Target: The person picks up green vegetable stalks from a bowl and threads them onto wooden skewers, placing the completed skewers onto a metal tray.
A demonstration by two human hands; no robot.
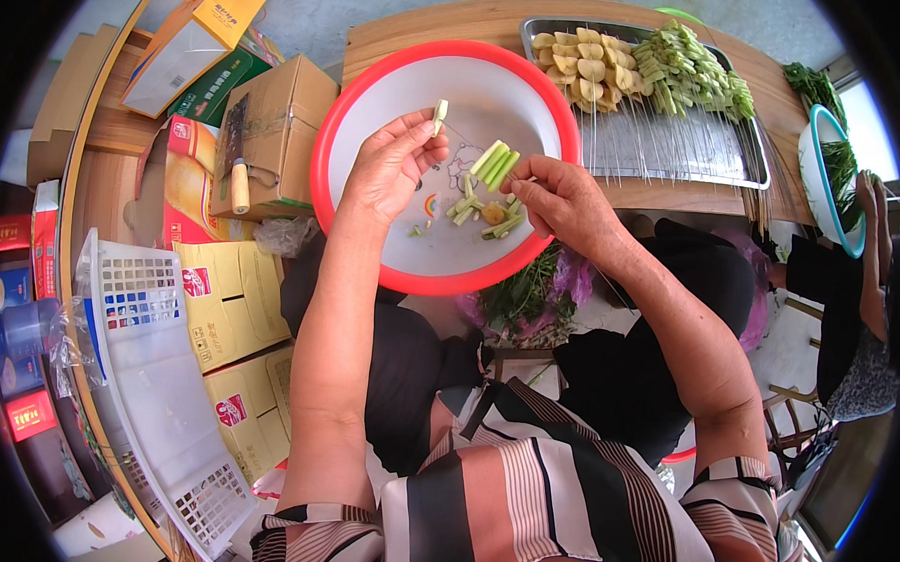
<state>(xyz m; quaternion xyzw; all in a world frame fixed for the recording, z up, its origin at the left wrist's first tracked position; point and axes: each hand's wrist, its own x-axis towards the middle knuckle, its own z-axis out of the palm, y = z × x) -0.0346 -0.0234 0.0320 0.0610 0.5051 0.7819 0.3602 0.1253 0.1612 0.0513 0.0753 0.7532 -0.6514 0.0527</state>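
My left hand (399, 154) pinches a short pale green stem piece (441, 117) between thumb and fingertips, above a white plastic basin (436, 251) with a red rim. In my right hand (561, 199) is a thin skewer threaded with several cut green stem pieces (494, 165), held over the basin's right side. The skewer itself is mostly hidden by the fingers, though a fine tip shows towards my left hand. On the basin floor lie loose stem pieces (464, 209) and a yellowish round slice (492, 212).
A metal tray (633, 150) on the wooden table (444, 24) holds skewered potato slices (590, 67) and skewered green stems (688, 70). A cleaver (239, 155) lies on a cardboard box (300, 101). At the right, another person's hands (869, 199) are beside a blue-rimmed basin (815, 160) of greens.
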